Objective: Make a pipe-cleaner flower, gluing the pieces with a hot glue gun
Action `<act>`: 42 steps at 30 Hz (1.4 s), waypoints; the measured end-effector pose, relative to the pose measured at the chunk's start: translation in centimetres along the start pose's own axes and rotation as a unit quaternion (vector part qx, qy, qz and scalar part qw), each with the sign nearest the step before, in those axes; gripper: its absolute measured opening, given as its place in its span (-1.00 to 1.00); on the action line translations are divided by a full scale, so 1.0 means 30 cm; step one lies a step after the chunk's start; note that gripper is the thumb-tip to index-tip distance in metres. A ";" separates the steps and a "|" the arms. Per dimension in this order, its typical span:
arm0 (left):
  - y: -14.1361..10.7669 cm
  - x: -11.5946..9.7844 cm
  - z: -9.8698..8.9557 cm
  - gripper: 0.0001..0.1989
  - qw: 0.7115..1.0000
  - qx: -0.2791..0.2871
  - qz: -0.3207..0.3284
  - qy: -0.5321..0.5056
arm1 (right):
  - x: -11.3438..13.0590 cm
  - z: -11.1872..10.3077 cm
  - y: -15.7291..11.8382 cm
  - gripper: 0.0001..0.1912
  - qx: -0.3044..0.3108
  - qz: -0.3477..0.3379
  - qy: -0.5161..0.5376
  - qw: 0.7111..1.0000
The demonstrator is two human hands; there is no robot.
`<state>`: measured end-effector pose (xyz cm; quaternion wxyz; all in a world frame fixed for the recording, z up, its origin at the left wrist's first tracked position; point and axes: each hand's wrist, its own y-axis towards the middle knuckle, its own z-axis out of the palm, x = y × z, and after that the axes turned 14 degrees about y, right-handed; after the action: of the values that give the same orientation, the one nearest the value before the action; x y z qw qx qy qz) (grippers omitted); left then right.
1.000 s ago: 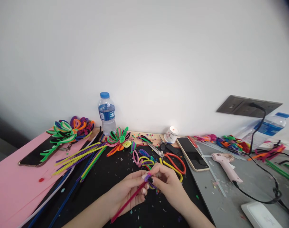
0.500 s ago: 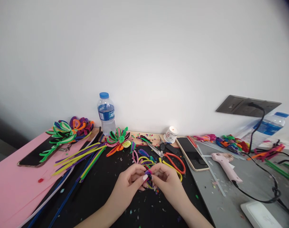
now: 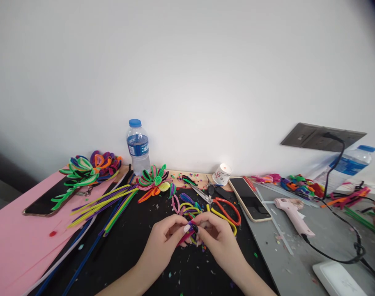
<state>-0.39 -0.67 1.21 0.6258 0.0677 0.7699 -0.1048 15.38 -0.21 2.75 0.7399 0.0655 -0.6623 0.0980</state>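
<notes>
Head view. Left hand (image 3: 165, 237) and right hand (image 3: 216, 237): both pinched on a purple-and-magenta pipe-cleaner piece (image 3: 183, 238), above the near centre of a black mat (image 3: 122, 242). Scissors (image 3: 209, 200): beyond, rightward. Water bottle (image 3: 138, 148): far left, upright.

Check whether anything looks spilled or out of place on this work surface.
Tiny multicoloured scraps lie scattered over the pale wooden strip and flat black mat, like spilled trimmings. A green fuzzy-wire flower also sprawls partly over a rectangular dark-screened phone, an odd resting place.
</notes>
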 end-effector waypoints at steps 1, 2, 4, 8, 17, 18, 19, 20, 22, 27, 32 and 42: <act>0.000 -0.002 -0.001 -0.86 1.000 -0.001 0.001 0.003 | -0.001 -0.001 0.001 -0.92 -0.004 -0.003 -0.005 1.000; -0.001 -0.003 -0.001 -0.87 1.000 -0.001 0.002 0.008 | -0.002 -0.002 0.001 -0.91 -0.006 -0.004 -0.005 1.000; -0.001 -0.004 -0.001 -0.87 1.000 -0.004 0.004 0.018 | -0.004 -0.004 0.001 -0.89 -0.008 -0.005 0.001 1.000; 0.002 0.005 0.003 -0.88 1.000 -0.014 -0.001 0.017 | -0.003 -0.003 -0.003 -0.92 -0.004 -0.016 -0.009 1.000; -0.007 0.013 0.004 -0.91 0.999 -0.023 0.025 0.009 | -0.014 -0.009 -0.008 -0.88 0.004 -0.059 -0.074 0.995; -0.008 0.011 0.003 -0.91 0.999 -0.023 0.023 0.011 | -0.018 -0.011 -0.010 -0.87 0.005 -0.067 -0.087 0.994; -0.009 0.009 0.003 -0.91 0.999 -0.024 0.021 0.014 | -0.021 -0.012 -0.011 -0.87 0.006 -0.075 -0.101 0.992; -0.009 0.007 0.003 -0.91 0.999 -0.026 0.018 0.016 | -0.023 -0.013 -0.012 -0.87 0.006 -0.082 -0.115 0.990; -0.007 0.004 0.004 -0.91 0.999 -0.027 0.013 0.017 | -0.025 -0.012 -0.012 -0.86 0.006 -0.096 -0.139 0.986; -0.002 0.008 0.009 -0.90 1.000 -0.021 -0.003 0.003 | -0.023 -0.006 -0.016 -0.88 0.000 -0.112 -0.160 0.981; -0.006 0.010 0.009 -0.90 1.000 -0.021 -0.002 -0.001 | -0.026 -0.008 -0.019 -0.88 -0.003 -0.106 -0.152 0.983; -0.006 0.004 0.008 -0.90 1.000 -0.014 -0.016 -0.015 | -0.033 -0.013 -0.015 -0.87 0.017 -0.137 -0.189 0.972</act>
<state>-0.22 -0.90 1.05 0.6364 0.0446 0.7629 -0.1048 15.75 -0.60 1.75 0.6065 0.1855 -0.7731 -0.0067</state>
